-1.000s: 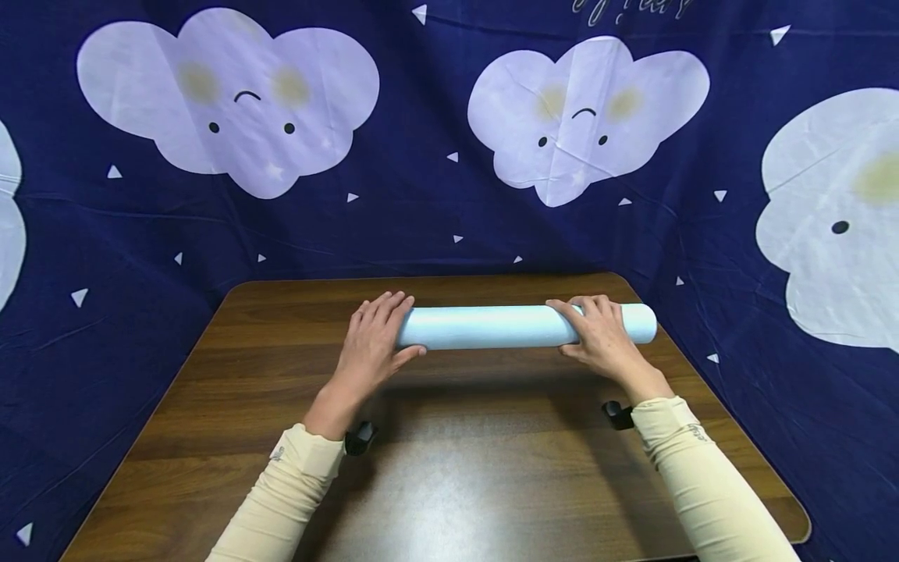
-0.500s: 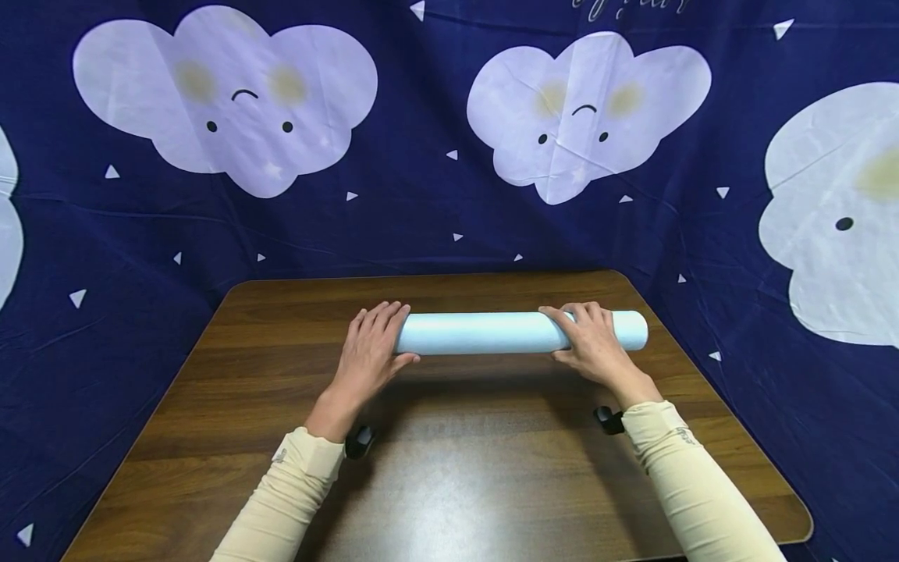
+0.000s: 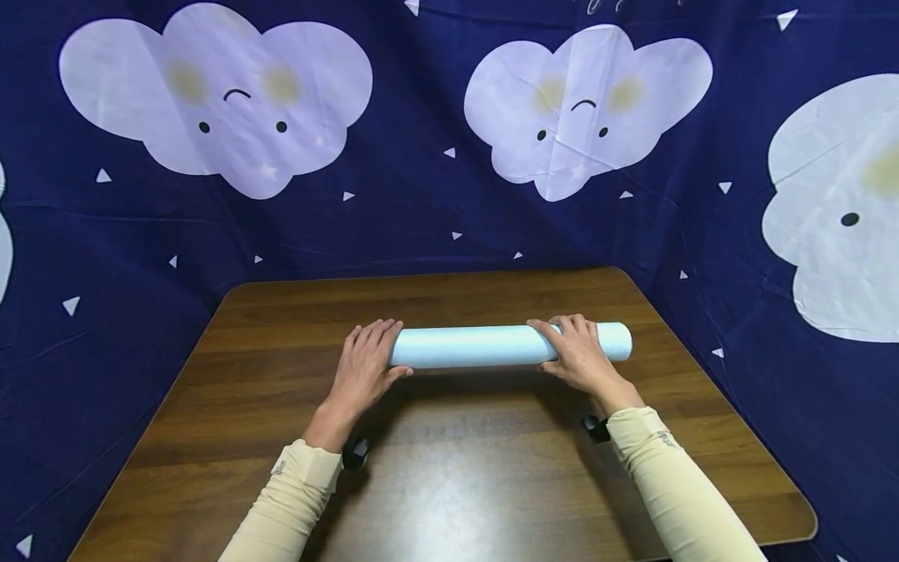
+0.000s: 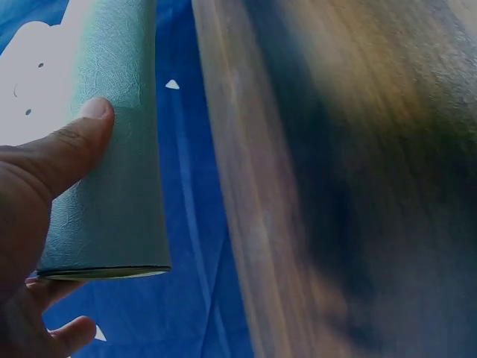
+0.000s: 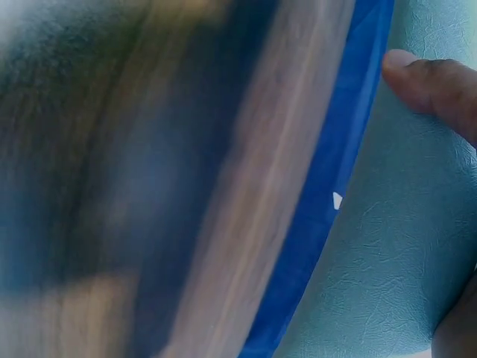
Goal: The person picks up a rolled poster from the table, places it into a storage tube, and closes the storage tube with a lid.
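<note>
**Entry: pale blue rolled mat, held at both ends over a wooden table**

Item. One pale blue roll (image 3: pixel 506 346), tightly wound, lying crosswise over the middle of the brown wooden table (image 3: pixel 449 484), its long axis running left to right.

Hold. The left hand (image 3: pixel 361 367) wraps the roll's left end, fingers over the top and thumb underneath. The right hand (image 3: pixel 579 357) grasps it short of the right end, leaving a stub of roll sticking out further right. Both hands are grasping, neither released.

Step in hand, as I judge it: the roll is gripped and carried or steadied level just over the tabletop. Whether it rests on the wood cannot be told from the head view.

Next move calls for: an even two-handed hold, so that the roll stays level and the winding does not loosen at either end.

Views compared. The head view alone gives the whole layout: both cream sleeves, table edges, and the navy backdrop with white clouds (image 3: pixel 562 101). The left wrist view alone shows the roll's cut end (image 4: pixel 104 272), its leathery embossed texture, and the thumb (image 4: pixel 71 142) pressed flat on its side. The right wrist view shows a fingertip (image 5: pixel 428 78) laid on that same textured surface, with the table blurred alongside.
</note>
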Demonstrator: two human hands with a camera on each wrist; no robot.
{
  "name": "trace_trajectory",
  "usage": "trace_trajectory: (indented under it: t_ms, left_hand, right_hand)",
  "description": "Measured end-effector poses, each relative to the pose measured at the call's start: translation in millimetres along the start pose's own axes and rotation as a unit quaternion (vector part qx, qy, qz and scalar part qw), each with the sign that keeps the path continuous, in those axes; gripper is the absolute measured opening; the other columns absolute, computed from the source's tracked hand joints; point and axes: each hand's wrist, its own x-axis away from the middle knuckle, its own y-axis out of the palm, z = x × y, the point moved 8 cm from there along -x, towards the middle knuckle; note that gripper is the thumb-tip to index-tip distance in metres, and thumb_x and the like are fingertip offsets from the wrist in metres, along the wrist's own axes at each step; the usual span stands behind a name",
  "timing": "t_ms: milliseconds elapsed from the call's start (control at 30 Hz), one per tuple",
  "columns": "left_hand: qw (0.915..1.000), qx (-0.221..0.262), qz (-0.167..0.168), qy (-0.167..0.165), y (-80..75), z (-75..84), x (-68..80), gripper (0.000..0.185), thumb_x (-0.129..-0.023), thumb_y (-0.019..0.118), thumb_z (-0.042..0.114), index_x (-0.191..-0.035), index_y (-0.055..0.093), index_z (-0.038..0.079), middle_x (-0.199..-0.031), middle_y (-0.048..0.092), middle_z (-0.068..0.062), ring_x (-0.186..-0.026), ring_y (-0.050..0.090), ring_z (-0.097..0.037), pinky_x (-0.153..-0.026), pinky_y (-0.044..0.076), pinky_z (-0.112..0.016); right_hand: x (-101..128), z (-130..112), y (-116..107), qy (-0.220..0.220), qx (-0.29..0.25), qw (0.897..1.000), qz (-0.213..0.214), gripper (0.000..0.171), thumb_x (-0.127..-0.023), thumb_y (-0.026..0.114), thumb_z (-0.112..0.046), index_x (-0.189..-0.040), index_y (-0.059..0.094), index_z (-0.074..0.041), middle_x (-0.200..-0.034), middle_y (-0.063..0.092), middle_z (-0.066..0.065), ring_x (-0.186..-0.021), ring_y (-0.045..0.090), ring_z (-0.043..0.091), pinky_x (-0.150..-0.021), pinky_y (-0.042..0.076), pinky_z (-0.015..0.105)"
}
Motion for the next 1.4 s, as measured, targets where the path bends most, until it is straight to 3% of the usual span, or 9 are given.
trace_trajectory:
  t_ms: [533,967,1400]
  left_hand:
    - [0.9997,0.017,-0.008,-0.016,11.9,-8.2,1.9,0.077,-0.072,0.077,0.042,-0.135,0.048,0.008,-0.133,0.055,-0.013,-0.124,0.049,-0.032,-0.107,0.034,-0.054]
    - [0.999,0.028,-0.029,-0.017,33.4,-13.7,14.8,0.076,-0.073,0.076,0.041,-0.135,0.048,0.007,-0.13,0.056,-0.013,-0.121,0.051,-0.034,-0.105,0.035,-0.054]
    - [0.9985,0.037,-0.036,-0.02,49.3,-12.4,21.2,0.075,-0.072,0.077,0.042,-0.133,0.05,0.008,-0.128,0.058,-0.013,-0.118,0.053,-0.033,-0.104,0.036,-0.054]
  right_hand:
    - [-7.5,0.5,15.1,-0.007,0.003,1.0,-0.014,0.077,-0.068,0.083,-0.033,-0.136,0.047,-0.026,-0.118,0.055,0.016,-0.109,0.045,0.037,-0.095,0.03,0.055]
    - [3.0,-1.5,40.4,0.004,-0.013,0.999,-0.033,0.076,-0.068,0.083,-0.031,-0.136,0.049,-0.024,-0.118,0.057,0.015,-0.108,0.046,0.037,-0.09,0.032,0.052]
    - [13.6,0.4,51.8,0.005,-0.001,0.999,-0.033,0.077,-0.067,0.084,-0.034,-0.135,0.05,-0.026,-0.115,0.057,0.013,-0.107,0.046,0.035,-0.087,0.033,0.05]
